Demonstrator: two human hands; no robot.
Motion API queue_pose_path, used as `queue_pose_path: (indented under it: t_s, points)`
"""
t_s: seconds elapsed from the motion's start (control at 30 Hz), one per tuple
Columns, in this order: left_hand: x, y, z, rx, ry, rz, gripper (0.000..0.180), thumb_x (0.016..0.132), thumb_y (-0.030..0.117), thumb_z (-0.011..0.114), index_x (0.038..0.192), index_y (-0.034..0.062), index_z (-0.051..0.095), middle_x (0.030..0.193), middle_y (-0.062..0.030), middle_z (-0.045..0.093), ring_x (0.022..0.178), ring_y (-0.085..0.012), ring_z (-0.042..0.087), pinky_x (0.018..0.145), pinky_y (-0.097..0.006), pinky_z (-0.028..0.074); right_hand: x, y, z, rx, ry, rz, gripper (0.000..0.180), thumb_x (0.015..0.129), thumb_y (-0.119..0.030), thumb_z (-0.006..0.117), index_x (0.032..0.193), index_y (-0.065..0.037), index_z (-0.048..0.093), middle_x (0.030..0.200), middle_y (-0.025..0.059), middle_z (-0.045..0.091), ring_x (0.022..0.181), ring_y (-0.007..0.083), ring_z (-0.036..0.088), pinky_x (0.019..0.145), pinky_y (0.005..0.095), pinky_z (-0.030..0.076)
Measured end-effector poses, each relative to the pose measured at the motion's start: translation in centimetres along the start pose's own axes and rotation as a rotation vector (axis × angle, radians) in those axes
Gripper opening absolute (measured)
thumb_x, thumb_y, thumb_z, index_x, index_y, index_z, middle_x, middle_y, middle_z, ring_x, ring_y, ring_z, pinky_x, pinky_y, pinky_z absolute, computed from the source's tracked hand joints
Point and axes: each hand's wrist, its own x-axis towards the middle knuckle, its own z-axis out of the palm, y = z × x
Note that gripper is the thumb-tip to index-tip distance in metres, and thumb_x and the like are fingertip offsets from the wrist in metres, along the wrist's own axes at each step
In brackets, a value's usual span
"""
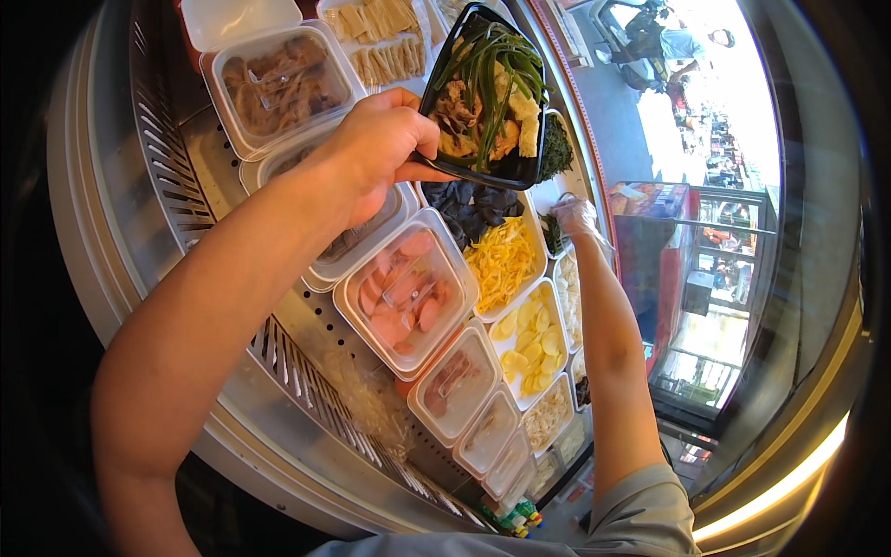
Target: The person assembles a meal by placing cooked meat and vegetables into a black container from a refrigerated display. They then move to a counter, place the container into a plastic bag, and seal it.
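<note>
My left hand grips the near rim of a black plastic tray, thumb and fingers closed on it. The tray is tilted above the food containers. In it lie long dark-green seaweed strips, a pale yellow spongy piece and brownish chunks. My right hand, in a clear plastic glove, reaches down into a white tray by the display's far edge. Its fingers are bent together over dark-green food; what they pinch is hidden. Next to it are dark black pieces and yellow shreds.
Lidded tubs line the near side, one with pink slices, another with brown strips. Potato-like yellow slices fill a white tray. A slotted metal edge runs along the near side; a curved pane stands beyond. A person is outside.
</note>
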Motion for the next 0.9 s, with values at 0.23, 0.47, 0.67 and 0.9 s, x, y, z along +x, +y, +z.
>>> queue_pose_path:
  t_s: [0.23, 0.47, 0.67, 0.9]
  points:
    - [0.0, -0.1, 0.0, 0.017, -0.012, -0.019, 0.022, 0.074, -0.005, 0.053, 0.095, 0.0005, 0.053, 0.094, -0.0117, 0.062, 0.086, -0.0236, 0.066, 0.082, -0.034, 0.059, -2.9, 2.9, 0.2, 0.535, -0.124, 0.228, 0.023, 0.078, -0.025, 0.067, 0.094, -0.013, 0.078, 0.095, 0.0062, 0.075, 0.090, 0.0211, 0.070, 0.082, 0.0309, 0.054]
    - [-0.3, 0.0, 0.7, 0.016, -0.033, -0.022, 0.023, 0.074, -0.005, 0.053, 0.097, -0.0008, 0.053, 0.097, -0.0129, 0.061, 0.087, -0.0240, 0.066, 0.084, -0.034, 0.059, -6.1, 3.7, -0.7, 1.197, -0.174, 0.354, 0.014, 0.079, -0.009, 0.069, 0.090, 0.000, 0.071, 0.072, 0.0100, 0.067, 0.058, 0.0185, 0.065, 0.054, 0.0303, 0.053]
    - [-0.3, 0.3, 0.2, 0.020, -0.011, -0.010, 0.023, 0.074, -0.005, 0.053, 0.097, -0.0005, 0.053, 0.096, -0.0126, 0.062, 0.085, -0.0236, 0.066, 0.081, -0.033, 0.060, -6.7, 2.3, -1.7, 0.466, -0.310, -0.132, 0.034, 0.066, 0.001, 0.073, 0.100, -0.006, 0.076, 0.086, 0.0079, 0.069, 0.087, 0.0175, 0.065, 0.078, 0.0317, 0.054]
    - [-0.3, 0.0, 0.3, 0.021, -0.021, -0.003, 0.021, 0.075, -0.005, 0.052, 0.095, 0.0000, 0.053, 0.096, -0.0121, 0.062, 0.085, -0.0229, 0.066, 0.082, -0.033, 0.060, -5.5, 4.7, 1.7, 0.340, -0.047, 0.112, 0.021, 0.077, -0.007, 0.062, 0.092, -0.008, 0.077, 0.090, 0.0170, 0.072, 0.087, 0.0290, 0.070, 0.078, 0.0373, 0.055]
